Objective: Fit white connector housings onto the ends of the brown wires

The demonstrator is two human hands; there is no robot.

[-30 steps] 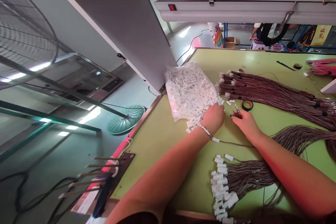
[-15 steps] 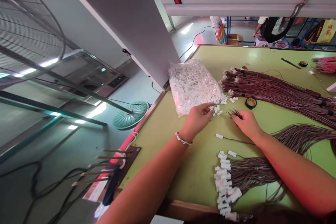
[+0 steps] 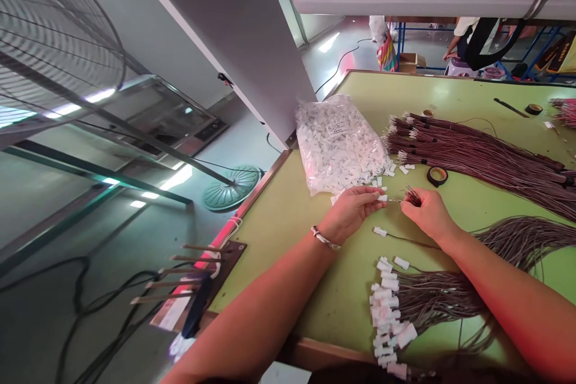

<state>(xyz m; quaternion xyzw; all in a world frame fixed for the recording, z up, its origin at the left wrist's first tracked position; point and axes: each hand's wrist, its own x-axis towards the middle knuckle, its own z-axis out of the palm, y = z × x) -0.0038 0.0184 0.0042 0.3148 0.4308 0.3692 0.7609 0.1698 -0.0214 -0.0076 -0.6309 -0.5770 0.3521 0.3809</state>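
Between the fingertips of my left hand is a small white connector housing, its open end facing right. My right hand is closed around a bunch of brown wires, with their metal terminal tips sticking out. One wire end reaches left, right at the connector housing; whether it is inside I cannot tell. Just below, a wire with a white connector on its end lies on the table. Nearer me rests a pile of wires with white connectors. Behind my left hand sits a clear bag of white connectors.
Bundled brown wires stretch across the green table, beside a roll of black tape. A rack with wooden pegs is fixed at the left edge. A fan stands left. Across the table a person's arm shows.
My left hand has picked up a white connector housing from the loose ones by the bag and brought it right, up to the wire tips in my right hand. The view has shifted slightly.
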